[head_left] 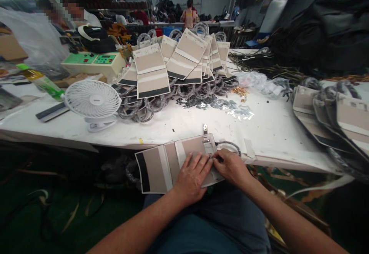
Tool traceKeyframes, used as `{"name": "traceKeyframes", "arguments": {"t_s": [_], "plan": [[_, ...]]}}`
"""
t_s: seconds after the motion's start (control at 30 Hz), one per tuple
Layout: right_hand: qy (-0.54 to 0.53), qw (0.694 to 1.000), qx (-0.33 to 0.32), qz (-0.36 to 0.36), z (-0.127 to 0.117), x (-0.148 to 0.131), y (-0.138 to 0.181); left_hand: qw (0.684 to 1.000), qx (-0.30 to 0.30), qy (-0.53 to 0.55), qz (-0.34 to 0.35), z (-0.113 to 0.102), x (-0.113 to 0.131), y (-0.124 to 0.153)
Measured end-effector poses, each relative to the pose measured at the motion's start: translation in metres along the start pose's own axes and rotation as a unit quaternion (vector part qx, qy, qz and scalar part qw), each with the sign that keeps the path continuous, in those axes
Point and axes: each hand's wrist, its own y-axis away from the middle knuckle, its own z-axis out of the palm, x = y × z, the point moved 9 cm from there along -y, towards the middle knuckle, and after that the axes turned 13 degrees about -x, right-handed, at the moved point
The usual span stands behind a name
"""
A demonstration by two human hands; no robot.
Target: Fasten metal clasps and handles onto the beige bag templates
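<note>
A beige and white bag panel point(161, 165) with a dark end band lies on my lap, against the front edge of the white table point(271, 131). My left hand point(191, 179) rests flat on it with the fingers stretched out. My right hand point(232, 165) is closed in a pinch beside a small metal fitting point(208, 146) on the panel; what it pinches is too small to name. A wrapped handle loop point(230, 144) curves out from under my right hand. One small metal clip point(205, 128) lies on the table just beyond the panel.
A big pile of like panels with wrapped handles point(178, 65) fills the table's middle. A white fan point(92, 101) stands at left, with a green bottle point(42, 81) and a green-faced machine point(93, 62) behind. More panels point(331, 119) stack at right. Loose metal bits point(230, 108) lie scattered. People work at the back.
</note>
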Motion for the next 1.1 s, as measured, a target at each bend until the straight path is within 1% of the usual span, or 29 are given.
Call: {"name": "traceKeyframes", "arguments": {"t_s": [0.2, 0.33, 0.4, 0.53, 0.67, 0.83, 1.0, 1.1], "plan": [[-0.045, 0.999, -0.007, -0.008, -0.003, 0.003, -0.002, 1.000, -0.009, 0.002, -0.002, -0.003, 0.001, 0.000], [-0.113, 0.992, -0.048, -0.034, -0.009, 0.001, -0.002, 1.000, -0.013, 0.010, -0.002, -0.004, 0.001, 0.000], [-0.145, 0.987, -0.064, -0.023, -0.013, 0.002, -0.002, 1.000, -0.015, 0.013, -0.003, -0.004, 0.002, 0.000], [-0.172, 0.981, -0.079, 0.035, -0.017, 0.007, -0.006, 1.000, -0.019, 0.015, -0.004, -0.006, 0.002, -0.001], [-0.166, 0.979, -0.076, 0.085, -0.017, 0.012, -0.011, 1.000, -0.026, 0.009, -0.005, -0.006, 0.002, -0.002], [-0.146, 0.984, -0.064, 0.078, -0.017, 0.009, -0.016, 1.000, -0.031, -0.001, -0.003, -0.005, 0.003, -0.002], [-0.105, 0.992, -0.038, 0.065, -0.016, 0.010, -0.019, 0.999, -0.034, 0.006, -0.004, -0.006, 0.003, -0.003], [-0.087, 0.993, -0.015, 0.078, -0.017, 0.014, -0.021, 0.999, -0.036, 0.012, -0.006, -0.006, 0.003, -0.004]]}}
